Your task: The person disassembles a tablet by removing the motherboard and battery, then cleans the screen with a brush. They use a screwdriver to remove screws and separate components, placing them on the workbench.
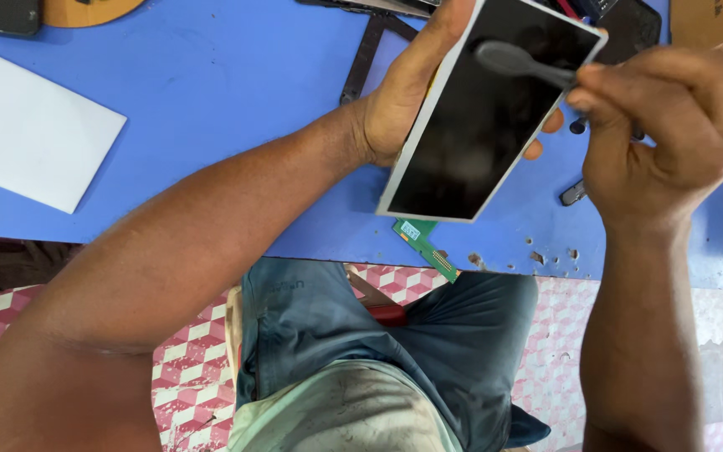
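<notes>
Above the blue worktable (211, 92), seen from my head camera, my left hand (403, 92) grips a flat rectangular screen panel with black glass and a pale rim (479, 125), thumb along its left edge, fingertips curling out at its right edge. From its lower end a green flex strip (424, 243) hangs over the table's edge. My right hand (671, 125) pinches a slim grey tool with a rounded tip (516, 60), the tip over the glass near its top. A white sheet (27, 134) lies far left.
</notes>
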